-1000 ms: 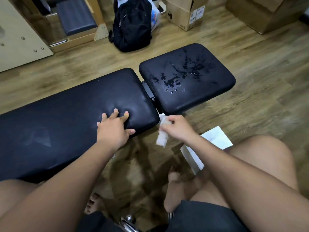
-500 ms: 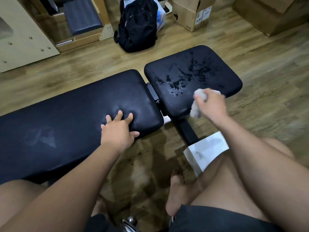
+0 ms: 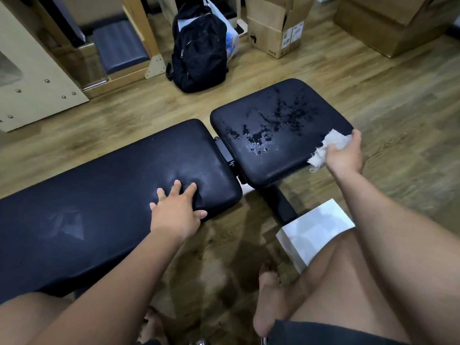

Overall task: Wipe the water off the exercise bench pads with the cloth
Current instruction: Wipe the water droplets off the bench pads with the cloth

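Currently right hand [image 3: 344, 155] grips the bunched white cloth [image 3: 326, 148] at the small pad's [image 3: 278, 135] right edge, water [image 3: 258, 140] pooled mid-pad, left hand [image 3: 175, 211] spread flat on the long pad [image 3: 99, 195]; cloth looks soft, light, likely best held wadded.

A wood-plank floor [image 3: 373, 95] ran under everything. Well beyond the left hand [image 3: 176, 212] a black backpack [image 3: 199, 53] stood beside a pale wooden frame [image 3: 144, 36] — cardboard boxes [image 3: 271, 28] stood far past the right hand [image 3: 344, 155], a white paper bag [image 3: 313, 230] lay nearer than it.
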Demonstrator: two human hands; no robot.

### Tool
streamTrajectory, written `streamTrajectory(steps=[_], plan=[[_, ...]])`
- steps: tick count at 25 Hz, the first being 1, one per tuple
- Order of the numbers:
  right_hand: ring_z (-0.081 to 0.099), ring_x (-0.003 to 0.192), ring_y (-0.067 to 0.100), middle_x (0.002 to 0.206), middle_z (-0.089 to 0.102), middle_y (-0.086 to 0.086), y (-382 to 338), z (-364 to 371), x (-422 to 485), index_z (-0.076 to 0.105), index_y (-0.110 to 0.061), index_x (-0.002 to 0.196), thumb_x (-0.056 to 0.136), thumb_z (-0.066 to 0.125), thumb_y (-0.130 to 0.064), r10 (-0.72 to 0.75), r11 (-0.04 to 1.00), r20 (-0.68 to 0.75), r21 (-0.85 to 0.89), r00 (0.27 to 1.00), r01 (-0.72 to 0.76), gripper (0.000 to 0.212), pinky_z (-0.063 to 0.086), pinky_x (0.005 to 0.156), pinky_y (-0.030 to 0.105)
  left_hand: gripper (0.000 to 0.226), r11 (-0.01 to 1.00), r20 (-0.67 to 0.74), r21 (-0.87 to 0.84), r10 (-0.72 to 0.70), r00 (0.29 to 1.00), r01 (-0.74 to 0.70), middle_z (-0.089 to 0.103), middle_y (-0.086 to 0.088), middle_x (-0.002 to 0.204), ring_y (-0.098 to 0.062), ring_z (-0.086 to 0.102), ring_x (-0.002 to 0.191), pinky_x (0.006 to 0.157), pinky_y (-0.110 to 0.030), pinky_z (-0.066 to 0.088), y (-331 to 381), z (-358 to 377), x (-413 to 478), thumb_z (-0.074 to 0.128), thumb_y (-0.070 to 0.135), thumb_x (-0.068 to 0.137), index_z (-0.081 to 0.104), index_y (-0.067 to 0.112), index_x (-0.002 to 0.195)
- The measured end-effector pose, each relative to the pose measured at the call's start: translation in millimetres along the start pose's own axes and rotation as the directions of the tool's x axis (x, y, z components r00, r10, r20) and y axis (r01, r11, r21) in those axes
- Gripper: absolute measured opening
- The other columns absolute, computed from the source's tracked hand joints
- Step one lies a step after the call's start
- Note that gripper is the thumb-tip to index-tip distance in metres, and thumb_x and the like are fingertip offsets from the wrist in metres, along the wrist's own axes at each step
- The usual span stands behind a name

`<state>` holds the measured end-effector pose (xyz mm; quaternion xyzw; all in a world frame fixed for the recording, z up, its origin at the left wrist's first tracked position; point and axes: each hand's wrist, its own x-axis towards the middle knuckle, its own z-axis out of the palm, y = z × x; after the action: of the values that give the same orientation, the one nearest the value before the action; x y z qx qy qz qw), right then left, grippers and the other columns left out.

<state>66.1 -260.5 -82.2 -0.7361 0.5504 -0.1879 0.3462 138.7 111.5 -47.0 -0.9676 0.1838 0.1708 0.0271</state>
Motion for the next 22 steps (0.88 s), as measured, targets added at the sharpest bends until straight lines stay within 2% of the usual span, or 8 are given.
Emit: streamTrajectory(steps=[3, 5, 8, 11, 14, 18, 20, 22], plan=[[0.05, 0.111, 0.032, 0.141, 0.037, 0.019, -3.0, 10.6, -13.9, 0.038, -0.015, 0.14, 0.09, 0.049, -0.014, 0.09, 0.995, -0.016, 0.036, 0.996, -0.09, 0.051, 0.038, 0.097, 0.031, 0.059, 0.999, 0.01, 0.047, -0.018, 1.0, 0.017, 0.04, -0.005, 0.141, -0.039, 0.041, 0.12, 0.094, -0.054, 0.044, 8.6, -9.2, -2.9, 0.064, 0.053, 0.084, 0.035, 0.033, 0.131], [0.053, 0.109, 0.034, 0.133, 0.048, 0.021, -5.3, 16.7, -37.5, 0.05, -0.002, 0.129, 0.09, 0.048, -0.012, 0.145, 0.989, 0.086, -0.054, 0.986, -0.141, 0.04, 0.04, 0.094, 0.033, 0.073, 0.983, -0.021, 0.181, 0.048, 0.999, -0.043, 0.042, -0.007, 0.136, -0.04, 0.042, 0.121, 0.095, -0.057, 0.043, 18.1, -20.8, 3.9, 0.07, 0.057, 0.076, 0.03, 0.031, 0.132], [0.06, 0.099, 0.039, 0.105, 0.065, 0.023, -3.3, 42.0, -124.9, 0.061, 0.0, 0.095, 0.091, 0.048, -0.012, 0.014, 0.999, 0.246, -0.033, 0.969, -0.006, 0.018, 0.044, 0.08, 0.035, 0.129, 0.903, 0.077, 0.391, 0.16, 0.984, -0.178, 0.001, -0.01, 0.16, -0.044, 0.011, 0.144, 0.106, -0.06, 0.032, 27.0, -44.4, 28.4, 0.077, 0.068, 0.057, -0.003, 0.031, 0.151], [0.058, 0.083, 0.033, 0.084, 0.065, 0.016, -5.7, 57.9, -176.4, 0.057, -0.013, 0.073, 0.088, 0.053, -0.019, -0.072, 0.997, 0.44, 0.006, 0.895, 0.077, 0.017, 0.034, 0.065, 0.031, 0.151, 0.878, 0.223, 0.433, 0.112, 0.968, -0.201, -0.017, -0.007, 0.162, -0.044, -0.001, 0.147, 0.111, -0.06, 0.027, 27.2, -51.0, 49.0, 0.081, 0.071, 0.049, -0.021, 0.027, 0.152], [0.058, 0.056, 0.024, 0.06, 0.059, 0.009, 1.9, 53.9, -156.8, 0.061, -0.008, 0.06, 0.078, 0.063, -0.02, 0.11, 0.946, 0.539, 0.202, 0.835, -0.255, 0.022, 0.046, 0.059, 0.035, 0.155, 0.925, 0.318, 0.329, 0.082, 0.944, -0.191, -0.016, -0.006, 0.163, -0.045, 0.002, 0.147, 0.109, -0.057, 0.034, 27.2, -52.7, 59.0, 0.087, 0.063, 0.047, -0.023, 0.029, 0.151], [0.051, 0.05, 0.021, 0.065, 0.058, 0.014, -2.5, 17.8, -90.2, 0.061, -0.009, 0.068, 0.079, 0.061, -0.004, 0.346, 0.737, 0.349, 0.473, 0.871, -0.483, 0.012, 0.041, 0.041, 0.023, 0.154, 0.94, 0.332, 0.295, 0.069, 0.941, -0.173, -0.019, -0.005, 0.162, -0.046, -0.004, 0.147, 0.106, -0.056, 0.04, 26.5, -50.5, 60.6, 0.09, 0.054, 0.05, -0.024, 0.029, 0.15], [0.051, 0.044, 0.02, 0.067, 0.062, 0.012, -10.3, 0.8, -35.7, 0.061, -0.012, 0.069, 0.075, 0.061, -0.008, 0.43, 0.723, 0.187, 0.515, 0.884, -0.46, 0.007, 0.035, 0.035, 0.019, 0.155, 0.943, 0.345, 0.276, 0.083, 0.935, -0.185, -0.02, -0.005, 0.162, -0.047, -0.004, 0.146, 0.104, -0.057, 0.042, 26.0, -50.1, 61.6, 0.09, 0.055, 0.049, -0.024, 0.03, 0.15], [0.062, 0.053, 0.019, 0.075, 0.068, 0.007, -10.3, -0.9, -0.3, 0.059, -0.015, 0.067, 0.073, 0.064, -0.022, 0.474, 0.754, 0.077, 0.48, 0.877, -0.449, 0.01, 0.049, 0.044, 0.026, 0.155, 0.943, 0.362, 0.277, 0.072, 0.929, -0.182, -0.022, -0.006, 0.161, -0.049, -0.004, 0.146, 0.105, -0.058, 0.041, 25.2, -52.0, 61.4, 0.091, 0.055, 0.049, -0.025, 0.029, 0.15]])
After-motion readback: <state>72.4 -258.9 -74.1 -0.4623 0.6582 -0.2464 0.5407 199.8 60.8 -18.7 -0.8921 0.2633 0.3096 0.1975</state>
